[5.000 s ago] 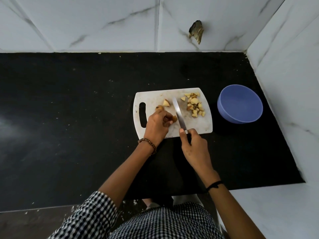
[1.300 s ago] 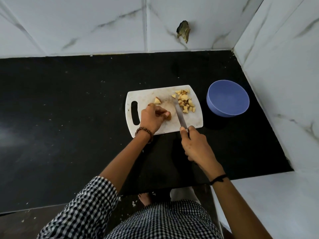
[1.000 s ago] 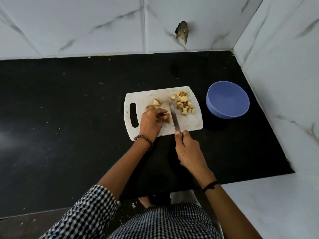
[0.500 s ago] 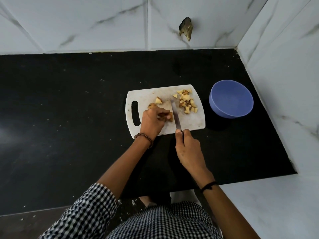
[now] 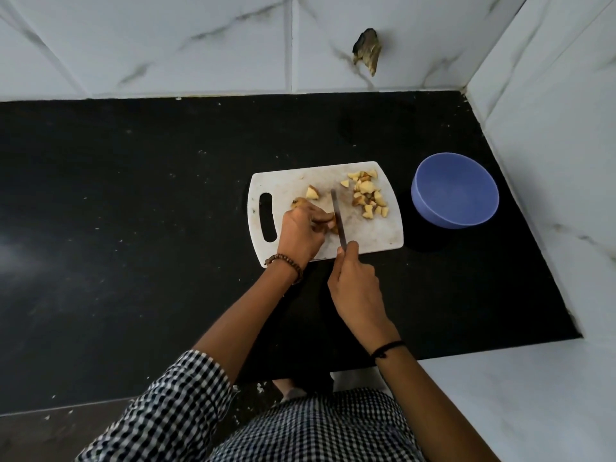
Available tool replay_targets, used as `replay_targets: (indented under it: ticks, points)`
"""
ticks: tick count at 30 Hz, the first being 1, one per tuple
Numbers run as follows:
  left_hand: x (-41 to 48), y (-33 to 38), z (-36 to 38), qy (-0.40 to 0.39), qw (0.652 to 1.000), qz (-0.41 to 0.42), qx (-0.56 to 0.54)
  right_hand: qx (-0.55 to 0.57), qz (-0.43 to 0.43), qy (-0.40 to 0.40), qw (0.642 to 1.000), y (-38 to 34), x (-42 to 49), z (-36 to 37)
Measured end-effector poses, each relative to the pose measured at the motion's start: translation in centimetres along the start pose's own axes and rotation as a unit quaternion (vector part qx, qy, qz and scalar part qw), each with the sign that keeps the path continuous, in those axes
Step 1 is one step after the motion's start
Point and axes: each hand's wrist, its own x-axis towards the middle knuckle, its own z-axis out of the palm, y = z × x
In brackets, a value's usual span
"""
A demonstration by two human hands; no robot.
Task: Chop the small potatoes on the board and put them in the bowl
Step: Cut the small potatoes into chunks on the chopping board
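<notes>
The left hand (image 5: 301, 235) grips the potato (image 5: 333, 229); the right hand (image 5: 356, 285) grips the knife (image 5: 337, 216), whose blade points away, just right of the left fingertips.

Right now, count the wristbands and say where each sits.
2: a beaded bracelet on the left wrist, at the cutting board's near edge; a thin black band on the right wrist. None looks hidden.

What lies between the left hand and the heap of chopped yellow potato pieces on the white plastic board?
Head view: the thin knife blade, held by the right hand, then bare board.
</notes>
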Motion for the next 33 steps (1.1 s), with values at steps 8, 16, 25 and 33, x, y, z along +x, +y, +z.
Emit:
replay_targets:
  ticks: [8, 16, 25, 33]
  points:
    - [0.1, 0.0, 0.0, 0.002, 1.0, 0.004, 0.012, -0.029, 0.023, -0.048, 0.998, -1.1, 0.8, 0.0]
    - [0.1, 0.3, -0.1, 0.0, 1.0, 0.009, 0.011, 0.037, 0.057, -0.102, 0.992, -2.3, 2.7, -1.9]
    - [0.1, 0.2, 0.1, 0.009, 0.999, 0.002, 0.031, -0.006, 0.053, -0.094, 0.994, -1.0, 0.0, -0.6]
    - [-0.1, 0.3, 0.1, 0.002, 0.999, 0.0, 0.036, -0.032, 0.066, -0.098, 0.992, -0.3, -2.3, -0.7]
